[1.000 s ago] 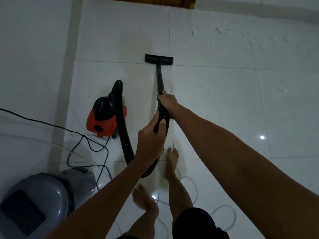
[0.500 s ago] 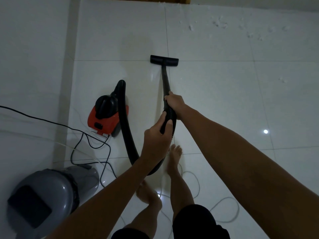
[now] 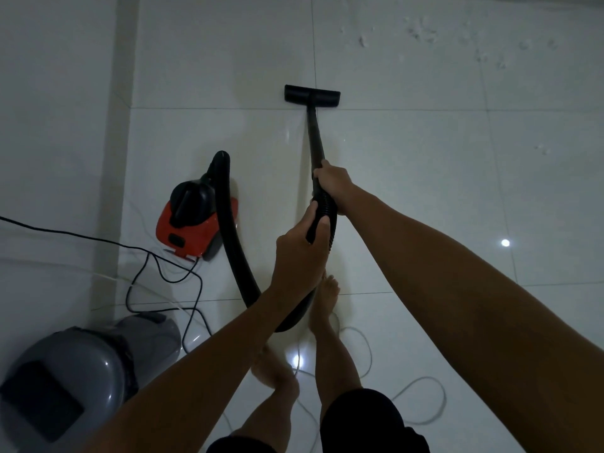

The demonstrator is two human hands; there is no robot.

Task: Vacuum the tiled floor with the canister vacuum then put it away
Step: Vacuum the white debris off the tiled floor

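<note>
From the head camera, a glossy white tiled floor [image 3: 408, 191] with thin grey grout lines fills the frame in dim light, with two bright ceiling-light reflections on it, one at the right and one near the bottom centre. A paler band of tile runs up the left side. Small white scraps of debris [image 3: 421, 31] lie scattered on the tiles at the upper right, with a few more specks at the right.

Just above the centre, the flat black floor nozzle [image 3: 312, 94] sits on the floor across a grout line, well apart from the debris. The straight black wand [image 3: 315, 135] runs down from it toward the middle of the frame. The right hand [image 3: 333, 181] is wrapped around the wand where it meets the ribbed black hose [image 3: 235, 256], fingers curled tight. Just below it, the left hand [image 3: 300, 253] grips the hose handle, thumb along the top and fingers closed around it.

The hose loops down behind the left forearm and up again to the small red and black canister vacuum [image 3: 196, 220], which stands on the floor at centre left. A thin black power cord [image 3: 157, 266] trails from the left edge and coils below the canister. A grey rounded plastic bin [image 3: 75, 377] occupies the lower left corner. Two bare feet stand at the bottom centre, and a white cable [image 3: 421, 407] loops on the floor beside them.
</note>
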